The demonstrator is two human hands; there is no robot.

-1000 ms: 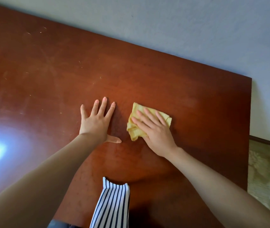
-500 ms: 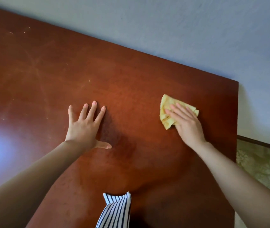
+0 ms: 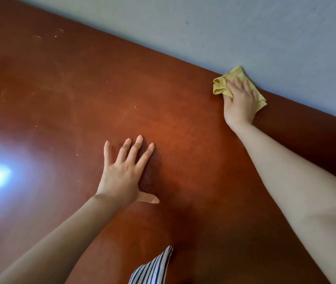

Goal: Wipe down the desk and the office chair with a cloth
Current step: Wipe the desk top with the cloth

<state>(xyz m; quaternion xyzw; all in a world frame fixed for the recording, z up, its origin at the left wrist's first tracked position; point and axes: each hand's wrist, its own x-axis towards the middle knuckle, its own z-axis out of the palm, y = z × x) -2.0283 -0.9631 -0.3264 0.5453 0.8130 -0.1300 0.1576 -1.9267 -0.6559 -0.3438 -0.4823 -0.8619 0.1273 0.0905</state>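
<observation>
Right hand [image 3: 240, 99] lies flat on the yellow cloth [image 3: 221, 87], fingers straight, pressing it down at the far edge of the desk [image 3: 60, 89], right against the wall [image 3: 245, 27]. Left hand [image 3: 122, 173] spread wide, palm down, holding nothing, braced near the middle. Risks: the cloth is bunched on its left side, so a hard stroke could roll it up from under your palm; your fingertips could scrape the wall. Your right arm reaches out almost straight and leaning weight loads the left wrist. Chair not in view.
</observation>
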